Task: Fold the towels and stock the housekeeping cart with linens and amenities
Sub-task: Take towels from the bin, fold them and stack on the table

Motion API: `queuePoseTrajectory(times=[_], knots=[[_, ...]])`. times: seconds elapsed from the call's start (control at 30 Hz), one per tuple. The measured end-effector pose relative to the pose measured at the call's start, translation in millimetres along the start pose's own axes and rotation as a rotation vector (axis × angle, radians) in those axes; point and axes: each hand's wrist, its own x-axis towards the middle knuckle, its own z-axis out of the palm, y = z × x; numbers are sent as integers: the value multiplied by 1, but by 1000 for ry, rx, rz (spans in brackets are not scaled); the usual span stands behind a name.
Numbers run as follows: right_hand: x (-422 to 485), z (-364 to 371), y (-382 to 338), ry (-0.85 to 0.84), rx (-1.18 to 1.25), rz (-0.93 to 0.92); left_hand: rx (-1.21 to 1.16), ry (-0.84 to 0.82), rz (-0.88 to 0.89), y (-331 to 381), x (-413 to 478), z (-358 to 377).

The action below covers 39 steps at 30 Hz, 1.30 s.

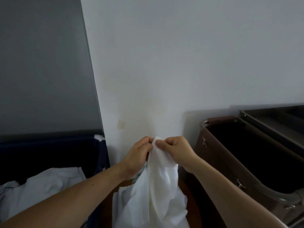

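Nearest us, a white towel [158, 186] hung in loose folds between our forearms. Both hands pinched its top corner: our left hand [137, 155] and right hand [178, 152] met there, fingers curled on the cloth, knuckles almost touching. To the left, pale linen [49, 186] lay heaped in what looked like a dark blue bin [49, 152], though shadow blurred its edges. To the right stood a brown cart bag [230, 162] on a metal frame. Behind everything rose a plain white wall [181, 63].

Dim, soft — edges bowed, corners shadowed
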Motion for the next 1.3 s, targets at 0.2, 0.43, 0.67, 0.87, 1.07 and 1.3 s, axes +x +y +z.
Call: queuePoseTrajectory(times=[0.2,0.43,0.67,0.87,1.07,1.3], knots=[[-3,9,5,104,69,-63,67,-25,69,-8,1,1],[-2,17,5,155,93,-81,318,148,164,-15,0,12],[-1,1,-2,243,-109,-203,238,241,264,6,-9,15],[2,-24,-27,189,11,-379,292,222,456,67,6,7],[9,-47,-64,223,153,-391,290,260,458,113,22,3],[19,-70,-134,429,-18,-630,332,168,519,181,29,-3]])
